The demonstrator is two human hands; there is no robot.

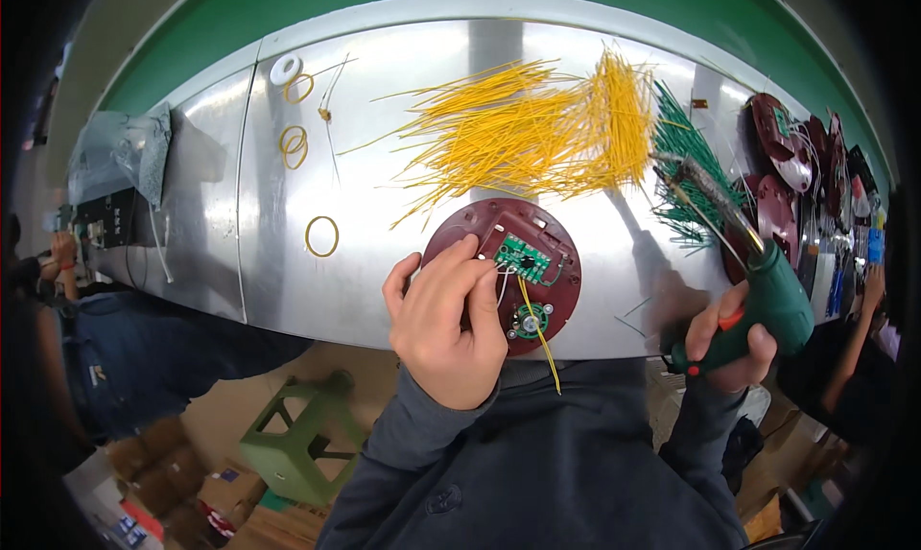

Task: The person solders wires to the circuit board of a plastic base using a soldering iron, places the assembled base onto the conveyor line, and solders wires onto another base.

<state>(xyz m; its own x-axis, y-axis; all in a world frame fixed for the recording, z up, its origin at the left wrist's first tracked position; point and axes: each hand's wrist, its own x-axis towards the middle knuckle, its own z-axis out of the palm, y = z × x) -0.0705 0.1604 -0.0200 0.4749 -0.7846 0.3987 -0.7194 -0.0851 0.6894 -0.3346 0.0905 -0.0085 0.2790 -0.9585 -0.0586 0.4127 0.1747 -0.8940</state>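
Observation:
A round dark red plastic housing (568, 305) lies at the near edge of the metal table. Inside it sit a green circuit board (518, 256) and a small round green-rimmed part (530, 322). A yellow wire (543, 344) runs from the board over the housing's near edge. My left hand (446, 320) grips the housing's left side, its fingers curled beside the board and some thin white wires; the fingertips are partly hidden. Off to the right, my right hand (724, 344) is wrapped around a green soldering gun (782, 296), whose metal tip points up and left, away from the board.
Yellow wires (518, 128) and green wires (696, 157) lie in heaps beyond the housing. Yellow rings (321, 235) and a white ring (285, 69) are on the left. More dark red housings (775, 210) crowd the right. A green stool (297, 444) stands below; people work either side.

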